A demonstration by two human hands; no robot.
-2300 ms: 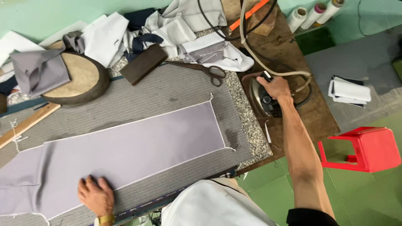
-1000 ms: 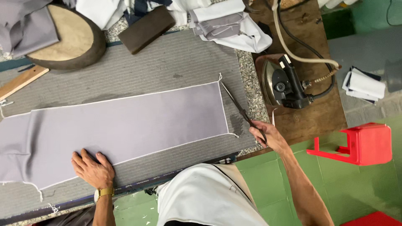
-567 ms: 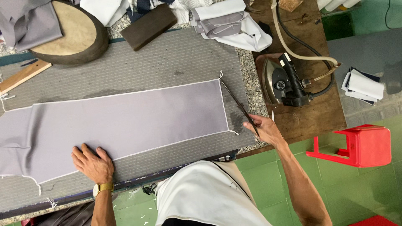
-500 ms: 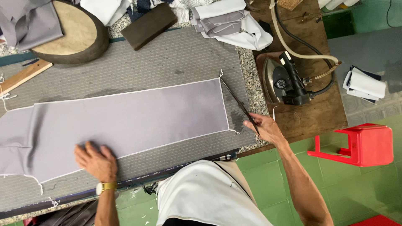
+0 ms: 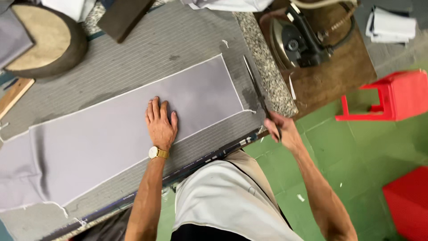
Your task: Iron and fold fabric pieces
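Note:
A long grey-lilac fabric panel (image 5: 111,129) with white-stitched edges lies flat across the padded grey table (image 5: 147,58). My left hand (image 5: 160,122) presses flat on the panel, fingers spread, a gold watch on the wrist. My right hand (image 5: 281,131) is at the table's right front corner, closed around the handles of long dark scissors (image 5: 256,91). The blades point away from me along the short right end of the panel, lying just beside it.
A black iron (image 5: 303,42) with hose rests on a brown board at the right. A round padded block (image 5: 42,42) and a dark block (image 5: 125,15) sit at the back. A red plastic stool (image 5: 392,96) stands on the green floor.
My left hand has slid right along the panel toward its right end. My right hand went from the iron to the scissors and now holds them by the panel's right edge.

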